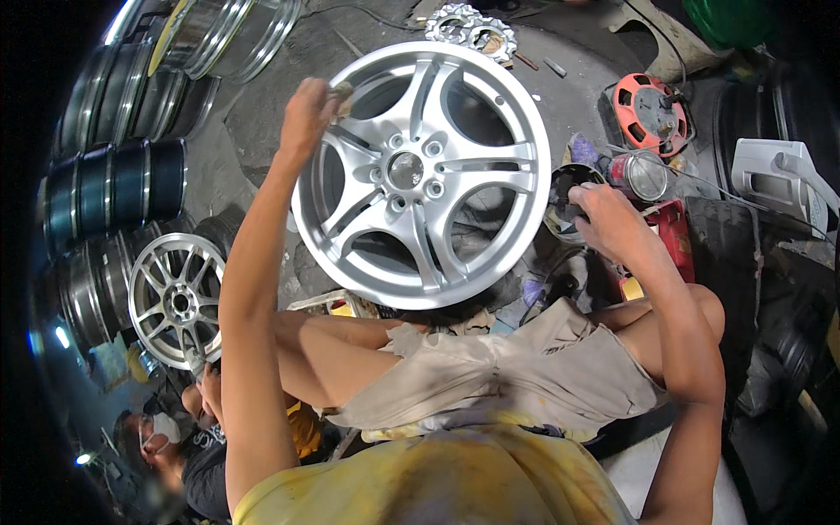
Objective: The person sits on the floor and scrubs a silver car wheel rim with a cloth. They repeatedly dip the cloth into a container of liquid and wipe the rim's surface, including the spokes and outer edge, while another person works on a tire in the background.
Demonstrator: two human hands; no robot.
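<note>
A silver multi-spoke car wheel rim (427,262) lies face up before my crossed legs. My left hand (308,121) is closed at its upper left edge, gripping a small olive-tan piece (342,91) against the outer lip. What that piece is made of is too small to tell. To the right of the rim, my right hand (608,219) has bent fingers over a round open tin (557,221) with dark stuff inside. Its fingertips are pressed together at the tin's mouth, and whatever they pinch is hidden.
Stacked rims (114,188) line the left side. Nearby, a masked person (162,437) handles another spoked rim (178,302). Small metal rings (472,35) lie beyond my rim. At right stand an orange-red cable reel (649,114), a paint can (646,178) and a white plastic container (777,182).
</note>
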